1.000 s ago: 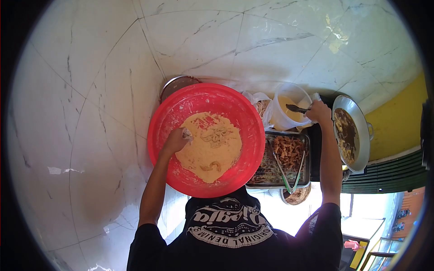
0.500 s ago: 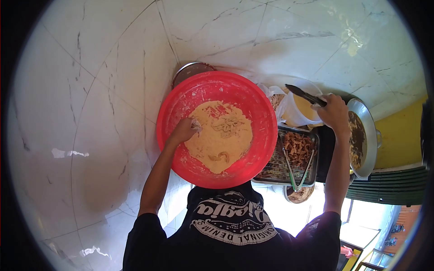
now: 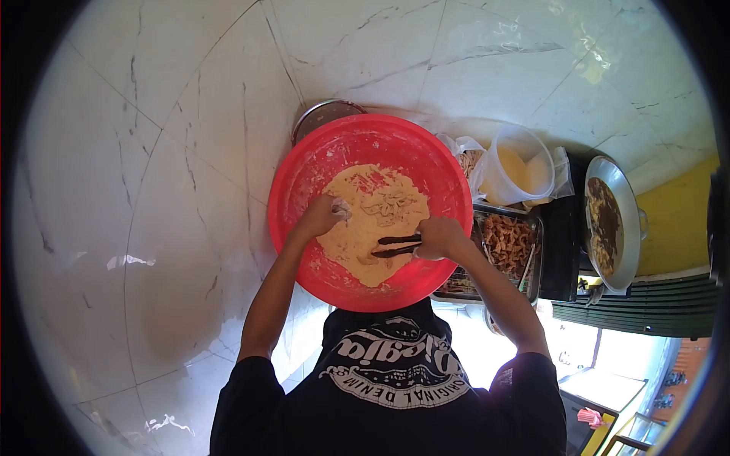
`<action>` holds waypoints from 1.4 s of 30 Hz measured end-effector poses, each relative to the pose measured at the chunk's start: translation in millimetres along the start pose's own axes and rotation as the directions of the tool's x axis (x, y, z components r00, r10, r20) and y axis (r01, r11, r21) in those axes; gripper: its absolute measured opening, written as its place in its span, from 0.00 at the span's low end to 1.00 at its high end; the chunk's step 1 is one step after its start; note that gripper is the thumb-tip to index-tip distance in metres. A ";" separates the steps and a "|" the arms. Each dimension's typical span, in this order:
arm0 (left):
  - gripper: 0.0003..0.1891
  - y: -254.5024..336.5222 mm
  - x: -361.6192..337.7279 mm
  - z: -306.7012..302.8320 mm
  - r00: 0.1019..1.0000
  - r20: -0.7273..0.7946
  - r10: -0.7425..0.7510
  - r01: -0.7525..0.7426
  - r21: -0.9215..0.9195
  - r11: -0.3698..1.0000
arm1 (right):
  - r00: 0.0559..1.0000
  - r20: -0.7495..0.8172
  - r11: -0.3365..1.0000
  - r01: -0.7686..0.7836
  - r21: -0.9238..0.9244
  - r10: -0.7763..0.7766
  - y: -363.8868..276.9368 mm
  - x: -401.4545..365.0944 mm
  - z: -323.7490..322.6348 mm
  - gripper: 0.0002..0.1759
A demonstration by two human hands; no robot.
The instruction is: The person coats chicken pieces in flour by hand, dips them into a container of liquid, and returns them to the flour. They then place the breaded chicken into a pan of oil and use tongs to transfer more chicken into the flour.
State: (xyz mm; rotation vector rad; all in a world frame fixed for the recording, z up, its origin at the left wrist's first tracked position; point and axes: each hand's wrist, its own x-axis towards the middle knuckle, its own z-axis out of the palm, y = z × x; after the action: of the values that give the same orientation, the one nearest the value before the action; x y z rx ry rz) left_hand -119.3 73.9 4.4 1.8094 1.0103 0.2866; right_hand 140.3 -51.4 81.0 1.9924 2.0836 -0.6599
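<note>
A large red basin [image 3: 293, 182] holds pale yellow flour [image 3: 357, 243] with several coated pieces [image 3: 386, 207] lying in it. My left hand [image 3: 323, 215] is over the left side of the flour, its fingers curled in and dusted white; whatever they may hold is hidden. From the right, my right hand [image 3: 439, 237] reaches over the rim, gripping black tongs [image 3: 397, 247]. Their two arms point left and stand a little apart, above a piece in the flour near the middle of the basin.
Right of the basin, a rack tray [image 3: 538, 258] carries fried brown pieces [image 3: 508, 245] and metal-armed tongs. Behind it stand a clear tub [image 3: 525, 171] of yellow liquid and a plastic bag [image 3: 465, 156]. A wide pan [image 3: 631, 220] with dark oil is farther right. Tiled walls close in behind and left.
My right hand has brought the black tongs from above the tub, leftward and down, into the basin. My left hand has shifted slightly right. The clear tub now shows fully.
</note>
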 end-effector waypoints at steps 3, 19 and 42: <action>0.06 3.3 -1.5 -1.9 0.999 0.034 0.042 -0.041 -0.018 0.999 | 1.000 -0.003 1.000 -0.020 -0.006 0.020 14.4 -0.3 -21.6 0.16; 0.14 32.0 6.2 -0.5 0.991 -0.004 0.135 -0.131 -0.269 0.954 | 0.947 -0.287 0.967 0.196 0.161 -0.144 27.9 -2.5 -26.1 0.19; 0.12 7.2 62.1 99.7 0.943 -0.049 0.330 -0.198 0.715 0.670 | 0.756 -0.485 0.832 -0.546 -0.096 0.440 184.5 -58.1 -156.1 0.21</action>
State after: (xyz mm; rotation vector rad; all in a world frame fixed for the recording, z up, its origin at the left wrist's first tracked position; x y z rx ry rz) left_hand -17.5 54.2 -51.3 2.6946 1.0536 0.2554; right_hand 352.7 -35.6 209.1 2.5669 1.5746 0.1588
